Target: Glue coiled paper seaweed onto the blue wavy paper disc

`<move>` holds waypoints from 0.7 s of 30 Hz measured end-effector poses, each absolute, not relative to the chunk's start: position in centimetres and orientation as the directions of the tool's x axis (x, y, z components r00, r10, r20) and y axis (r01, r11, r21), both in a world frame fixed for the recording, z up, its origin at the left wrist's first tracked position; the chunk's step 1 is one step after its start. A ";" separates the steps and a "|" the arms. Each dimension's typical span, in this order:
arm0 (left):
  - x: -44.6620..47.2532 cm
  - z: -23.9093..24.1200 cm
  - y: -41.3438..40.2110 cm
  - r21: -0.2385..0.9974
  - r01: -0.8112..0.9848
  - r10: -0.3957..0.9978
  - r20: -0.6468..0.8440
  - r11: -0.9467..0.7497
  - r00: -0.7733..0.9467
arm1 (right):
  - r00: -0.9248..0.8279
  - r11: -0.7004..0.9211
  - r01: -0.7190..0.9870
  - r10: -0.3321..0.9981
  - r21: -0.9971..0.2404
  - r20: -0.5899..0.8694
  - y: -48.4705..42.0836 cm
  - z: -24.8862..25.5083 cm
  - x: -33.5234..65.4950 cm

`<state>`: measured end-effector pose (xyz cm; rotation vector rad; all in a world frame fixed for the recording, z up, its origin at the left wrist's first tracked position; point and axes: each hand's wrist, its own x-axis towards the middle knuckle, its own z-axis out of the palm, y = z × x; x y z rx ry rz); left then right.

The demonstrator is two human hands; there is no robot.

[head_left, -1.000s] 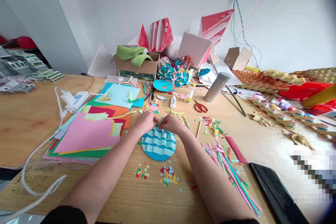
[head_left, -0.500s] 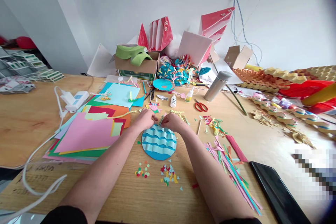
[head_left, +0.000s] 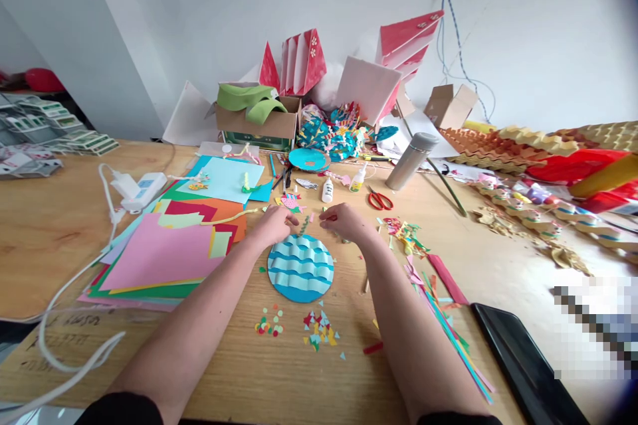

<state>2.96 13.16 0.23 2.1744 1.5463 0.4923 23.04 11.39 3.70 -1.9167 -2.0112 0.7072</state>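
Note:
A round blue paper disc with light blue wavy strips lies on the wooden table in front of me. My left hand rests at its far left edge, fingers pinched on a small green twisted paper strip that stands at the disc's top edge. My right hand hovers just beyond the disc's far right edge, fingers curled; what they hold, if anything, is too small to name. Small heaps of paper confetti lie near me, below the disc.
A stack of coloured paper sheets lies to the left, cut paper strips and a black tablet to the right. Glue bottles, red scissors, a steel flask and a cardboard box stand farther back. A white cable runs along the left.
My right hand has let go of the green strip and moved right and farther back. My left hand stays pinched on the strip at the disc's edge.

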 end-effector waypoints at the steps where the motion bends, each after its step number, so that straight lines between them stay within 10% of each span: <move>1: 2.9 0.2 13.2 0.537 0.794 0.949 0.043 -0.286 0.313 | -0.054 -0.013 0.848 0.992 -0.529 -0.112 11.4 4.0 23.6; 9: 2.8 0.6 13.5 0.615 0.733 0.952 0.111 -0.291 0.285 | 0.184 -0.121 0.801 0.982 -0.587 0.049 11.4 5.3 27.9; 21: 2.3 1.1 14.2 0.734 0.576 0.929 0.341 -0.359 0.144 | 0.217 -0.214 0.943 0.976 -0.256 -0.016 11.3 4.1 29.1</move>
